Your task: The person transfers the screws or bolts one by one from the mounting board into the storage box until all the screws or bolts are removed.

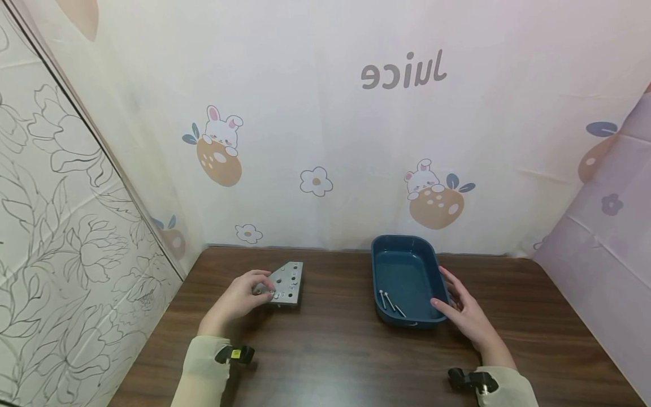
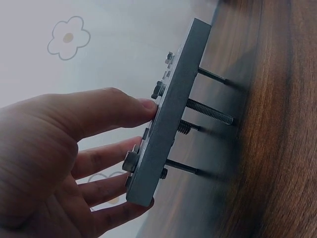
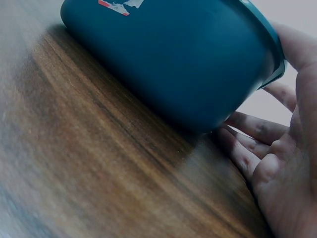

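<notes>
On the left, my left hand (image 1: 239, 297) grips a grey metal plate (image 1: 286, 278) with a slanted corner and several holes. Its thumb presses the upper face in the left wrist view, and the other fingers reach round the edge. Several bolts pass through the plate; their threaded shanks (image 2: 210, 111) stick out on the side facing the table. My right hand (image 1: 470, 322) holds the right wall of a dark blue tray (image 1: 407, 268), thumb over the rim and fingers outside. Three slim bolts (image 1: 389, 301) lie in the tray's near left corner.
Both things are over a dark brown wooden table (image 1: 335, 350). A pale patterned cloth (image 1: 315, 113) hangs behind the table's back edge, with more patterned sheets at the left and right sides. Each wrist wears a black camera strap.
</notes>
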`<control>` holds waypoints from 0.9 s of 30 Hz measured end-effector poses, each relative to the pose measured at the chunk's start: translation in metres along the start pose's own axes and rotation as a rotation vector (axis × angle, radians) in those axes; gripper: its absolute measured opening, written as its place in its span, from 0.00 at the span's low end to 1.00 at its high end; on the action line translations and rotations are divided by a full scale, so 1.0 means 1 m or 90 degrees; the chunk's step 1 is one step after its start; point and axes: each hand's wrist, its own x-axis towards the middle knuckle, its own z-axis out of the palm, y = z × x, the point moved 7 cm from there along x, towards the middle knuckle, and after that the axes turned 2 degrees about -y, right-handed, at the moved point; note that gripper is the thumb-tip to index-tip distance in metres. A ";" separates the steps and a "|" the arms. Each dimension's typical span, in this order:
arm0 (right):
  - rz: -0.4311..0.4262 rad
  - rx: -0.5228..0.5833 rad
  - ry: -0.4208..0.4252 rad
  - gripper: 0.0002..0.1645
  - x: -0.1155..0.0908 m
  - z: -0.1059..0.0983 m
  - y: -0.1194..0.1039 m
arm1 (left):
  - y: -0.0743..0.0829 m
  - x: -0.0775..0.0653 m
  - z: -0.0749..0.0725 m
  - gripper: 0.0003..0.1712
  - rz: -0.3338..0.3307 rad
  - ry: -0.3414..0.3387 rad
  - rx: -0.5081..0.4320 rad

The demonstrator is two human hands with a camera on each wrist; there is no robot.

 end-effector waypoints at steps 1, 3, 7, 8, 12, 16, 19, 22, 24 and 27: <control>-0.001 0.001 0.000 0.49 0.000 0.000 0.000 | 0.000 0.000 0.000 0.07 -0.001 0.000 0.000; 0.000 0.003 0.001 0.49 0.000 0.000 0.000 | 0.001 0.000 0.000 0.07 -0.001 0.000 -0.002; 0.003 0.013 0.000 0.49 -0.001 0.000 0.000 | 0.002 -0.001 0.001 0.07 -0.003 0.002 -0.005; 0.004 0.016 -0.001 0.49 -0.001 0.000 0.000 | 0.002 -0.001 0.001 0.07 -0.003 0.003 -0.005; 0.007 0.023 -0.001 0.49 -0.001 0.000 0.000 | 0.002 -0.001 0.000 0.07 0.001 0.007 -0.004; 0.009 0.026 -0.002 0.49 -0.001 0.000 0.000 | 0.002 -0.001 0.000 0.07 0.011 0.010 0.002; 0.011 0.027 -0.002 0.50 -0.001 0.000 0.000 | 0.003 0.000 0.000 0.07 0.019 0.010 0.009; 0.012 0.028 -0.002 0.50 -0.002 -0.001 0.000 | 0.003 0.000 0.000 0.07 0.023 0.011 0.014; 0.012 0.027 -0.002 0.49 -0.002 -0.001 -0.001 | 0.004 0.000 0.000 0.07 0.022 0.010 0.014; 0.009 0.029 -0.003 0.49 -0.001 0.000 -0.001 | 0.005 -0.001 -0.001 0.06 0.021 0.012 0.012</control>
